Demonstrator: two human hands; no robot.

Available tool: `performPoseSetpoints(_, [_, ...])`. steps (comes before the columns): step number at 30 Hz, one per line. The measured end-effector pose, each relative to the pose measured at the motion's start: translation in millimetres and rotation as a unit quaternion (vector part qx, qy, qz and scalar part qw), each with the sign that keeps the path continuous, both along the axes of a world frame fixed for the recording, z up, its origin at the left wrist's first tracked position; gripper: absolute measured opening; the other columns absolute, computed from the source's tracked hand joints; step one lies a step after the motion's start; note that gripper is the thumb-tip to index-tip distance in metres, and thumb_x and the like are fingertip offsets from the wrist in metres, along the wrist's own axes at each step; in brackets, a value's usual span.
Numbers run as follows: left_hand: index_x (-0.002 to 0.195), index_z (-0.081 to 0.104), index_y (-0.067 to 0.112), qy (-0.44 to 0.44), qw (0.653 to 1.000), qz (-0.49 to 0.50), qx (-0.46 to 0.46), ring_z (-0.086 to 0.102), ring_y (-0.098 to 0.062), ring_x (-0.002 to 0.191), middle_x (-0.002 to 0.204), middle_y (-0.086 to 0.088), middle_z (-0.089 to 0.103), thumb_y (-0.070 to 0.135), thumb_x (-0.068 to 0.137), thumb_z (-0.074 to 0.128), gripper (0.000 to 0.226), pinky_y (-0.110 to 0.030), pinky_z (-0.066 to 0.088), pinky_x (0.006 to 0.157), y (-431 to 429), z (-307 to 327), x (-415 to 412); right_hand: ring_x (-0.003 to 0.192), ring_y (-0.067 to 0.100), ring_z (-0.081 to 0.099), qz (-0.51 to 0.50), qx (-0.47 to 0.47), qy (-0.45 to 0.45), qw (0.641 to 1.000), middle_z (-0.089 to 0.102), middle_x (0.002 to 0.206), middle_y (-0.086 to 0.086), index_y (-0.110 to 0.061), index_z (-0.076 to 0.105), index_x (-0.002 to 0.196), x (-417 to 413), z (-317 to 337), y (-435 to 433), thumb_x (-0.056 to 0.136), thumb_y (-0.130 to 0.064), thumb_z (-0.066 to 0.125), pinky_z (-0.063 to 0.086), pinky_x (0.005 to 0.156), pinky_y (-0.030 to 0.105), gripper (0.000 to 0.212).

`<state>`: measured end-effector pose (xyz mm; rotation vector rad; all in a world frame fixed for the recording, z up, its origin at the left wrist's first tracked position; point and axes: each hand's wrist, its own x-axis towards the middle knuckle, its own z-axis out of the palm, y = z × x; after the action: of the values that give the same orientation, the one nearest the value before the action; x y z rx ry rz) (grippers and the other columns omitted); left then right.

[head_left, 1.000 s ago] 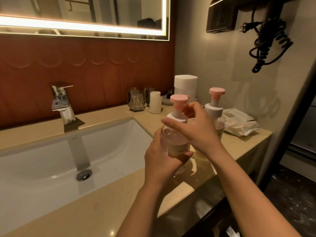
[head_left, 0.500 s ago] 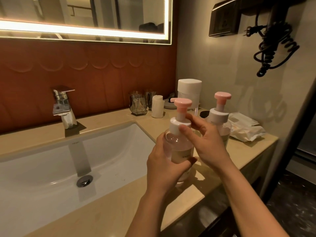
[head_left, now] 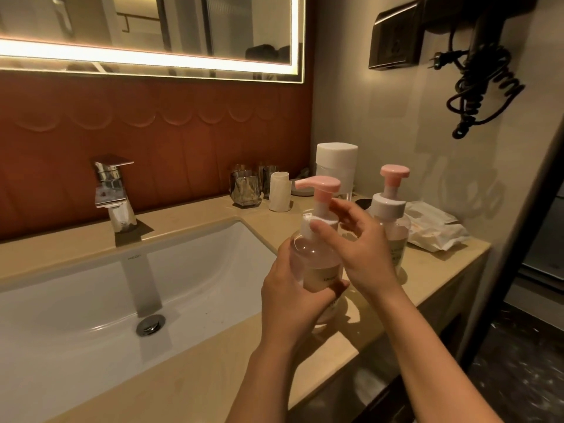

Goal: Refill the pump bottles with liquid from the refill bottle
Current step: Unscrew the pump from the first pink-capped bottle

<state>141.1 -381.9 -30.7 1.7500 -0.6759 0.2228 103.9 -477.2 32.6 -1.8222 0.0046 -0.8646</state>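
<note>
**Both hands on the near pump bottle**

Your left hand is wrapped around the lower body of the near pump bottle. The fingers curl behind it and the thumb lies across the label in front, a firm grip. Your right hand comes in from the right and pinches the bottle's white collar, with the thumb on the front and the index finger curled behind the neck. The other fingers are loosely bent. The pink pump head points left, toward the basin.

The bottle is upright over the countertop, just right of the basin's right rim and toward the front edge. Your left hand covers most of its base, so you cannot tell whether it rests on the surface.

The second pump bottle stands on the countertop just behind your right hand, toward the right end, its pump still on. A white-capped container sits near the back right corner. A soft white packet lies along the right edge.
</note>
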Motion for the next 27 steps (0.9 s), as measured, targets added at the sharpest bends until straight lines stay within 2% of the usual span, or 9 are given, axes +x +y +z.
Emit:
performPoseSetpoints(2, [0.122,0.032,0.051,-0.004,1.000,0.003,-0.002,0.055,-0.002,0.106,0.110,0.032,0.051,0.042,0.056,0.083,0.084,-0.029,0.052,0.090,0,-1,0,0.107,0.000,0.057,0.075,0.028,0.020,0.997,0.060,0.115,-0.018,-0.039,0.050,0.115,-1,-1,-4,0.077,-0.043,0.058,0.049,0.082,0.016,0.039])
performPoseSetpoints(4, [0.121,0.032,0.051,-0.007,1.000,0.005,-0.006,0.055,0.000,0.105,0.109,0.031,0.052,0.043,0.056,0.084,0.083,-0.029,0.053,0.089,-1,0,1,0.109,0.001,0.056,0.107,0.025,0.042,0.993,0.058,0.121,-0.016,-0.040,0.045,0.122,-2,1,-4,0.084,-0.046,0.057,0.050,0.082,0.018,0.040])
performPoseSetpoints(7, [0.112,0.031,0.063,0.007,1.000,0.003,-0.011,0.055,0.002,0.104,0.106,0.032,0.053,0.048,0.056,0.084,0.079,-0.027,0.052,0.088,-2,1,2,0.113,0.003,0.049,0.048,-0.007,0.046,0.998,0.050,0.127,-0.013,-0.040,0.038,0.124,1,5,1,0.076,-0.056,0.065,0.042,0.082,0.013,0.058])
performPoseSetpoints(10, [0.107,0.027,0.069,0.012,1.000,0.003,-0.007,0.055,0.001,0.103,0.103,0.034,0.051,0.044,0.059,0.083,0.079,-0.022,0.050,0.085,-3,0,2,0.110,0.006,0.047,-0.054,-0.035,0.023,0.998,0.047,0.123,-0.012,-0.038,0.033,0.120,5,6,6,0.062,-0.051,0.078,0.038,0.079,0.010,0.074])
performPoseSetpoints(13, [0.108,0.027,0.066,0.007,1.000,0.002,0.001,0.053,0.002,0.098,0.099,0.036,0.048,0.045,0.061,0.082,0.074,-0.017,0.047,0.080,-3,1,1,0.101,-0.004,0.048,-0.109,-0.063,-0.026,0.992,0.047,0.116,-0.016,-0.038,0.034,0.120,8,5,8,0.061,-0.041,0.085,0.039,0.073,0.002,0.078])
performPoseSetpoints(17, [0.117,0.028,0.057,0.012,1.000,0.010,0.004,0.055,-0.005,0.106,0.110,0.028,0.051,0.050,0.059,0.081,0.079,-0.029,0.051,0.086,-2,2,1,0.098,-0.012,0.048,-0.089,-0.072,-0.049,0.992,0.046,0.116,-0.021,-0.034,0.037,0.132,5,11,7,0.067,-0.029,0.083,0.044,0.073,0.002,0.079])
performPoseSetpoints(20, [0.120,0.029,0.056,0.010,1.000,0.020,0.005,0.055,-0.007,0.109,0.119,0.020,0.055,0.053,0.056,0.081,0.083,-0.035,0.052,0.090,0,2,2,0.118,0.002,0.046,-0.035,-0.079,-0.027,0.996,0.045,0.136,-0.011,-0.040,0.035,0.134,2,17,3,0.074,-0.023,0.079,0.048,0.092,0.020,0.076])
performPoseSetpoints(22, [0.124,0.031,0.052,0.012,1.000,0.021,0.005,0.054,-0.007,0.111,0.122,0.019,0.055,0.053,0.055,0.082,0.085,-0.035,0.052,0.091,0,1,2,0.124,0.008,0.044,0.010,-0.075,-0.010,0.997,0.043,0.141,-0.006,-0.042,0.034,0.134,1,19,0,0.078,-0.019,0.075,0.048,0.097,0.031,0.074])
performPoseSetpoints(27, [0.127,0.032,0.047,0.019,1.000,0.017,0.003,0.053,-0.007,0.111,0.122,0.020,0.053,0.050,0.057,0.083,0.087,-0.032,0.050,0.092,-1,0,3,0.126,0.005,0.042,0.108,-0.057,0.025,0.992,0.040,0.141,-0.009,-0.054,0.031,0.126,3,23,-8,0.084,-0.013,0.068,0.043,0.101,0.037,0.070])
